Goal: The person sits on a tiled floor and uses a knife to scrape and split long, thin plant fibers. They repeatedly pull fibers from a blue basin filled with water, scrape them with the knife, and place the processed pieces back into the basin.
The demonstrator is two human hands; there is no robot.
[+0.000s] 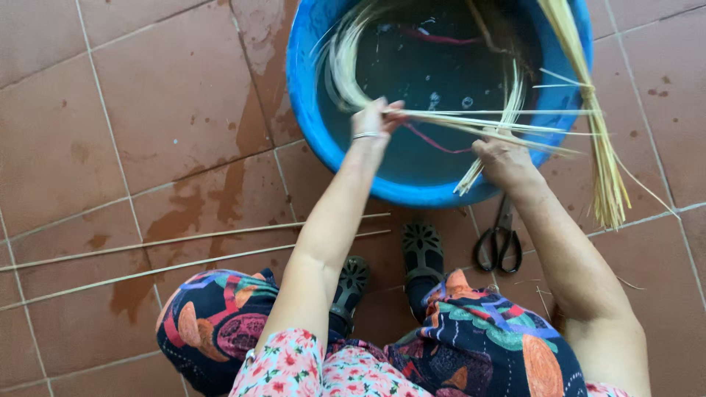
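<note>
Over a round blue plastic tub (pixel 309 110) of dark water, the left hand (pixel 375 121) pinches one end of thin, pale straw-like strands (pixel 485 121) in closed fingers, while the right hand (pixel 504 162) closes around them further along. The right hand's fingertips are turned away, so its grip is probably firm. More strands curl in the water. A tied bundle (pixel 607 169), black scissors (pixel 500 242) and two long canes (pixel 184 254) lie on wet terracotta floor tiles (pixel 147 110); the tub's top is cut off.
</note>
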